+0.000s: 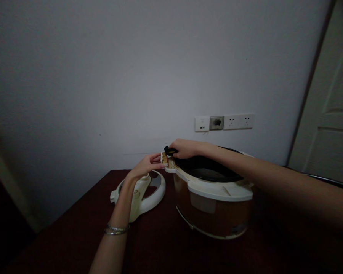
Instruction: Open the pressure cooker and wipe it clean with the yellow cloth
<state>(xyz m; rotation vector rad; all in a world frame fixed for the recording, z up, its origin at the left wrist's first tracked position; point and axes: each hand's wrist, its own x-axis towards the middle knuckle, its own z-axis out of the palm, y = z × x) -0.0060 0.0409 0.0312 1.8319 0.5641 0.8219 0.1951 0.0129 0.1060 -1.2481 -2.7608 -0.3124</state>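
A cooker point(214, 217) with a brown body and white rim stands on the table, its dark round opening point(208, 167) uncovered. My left hand point(145, 166) pinches a small white hinge block point(164, 160) at the cooker's left edge; brownish stains show on it. Reaching across the opening, my right hand point(185, 147) is closed around a short black tool point(170, 151) with a yellow marking, held right at the hinge block. The tool's exact kind and its working tip cannot be made out. Under my left forearm lies a white ring-shaped lid point(153, 201), apart from the cooker.
The dark red table point(148, 247) meets a plain pale wall point(103, 76) at its back. Wall sockets and switches point(237, 121) sit behind the cooker. A pale door point(331, 95) is at the right.
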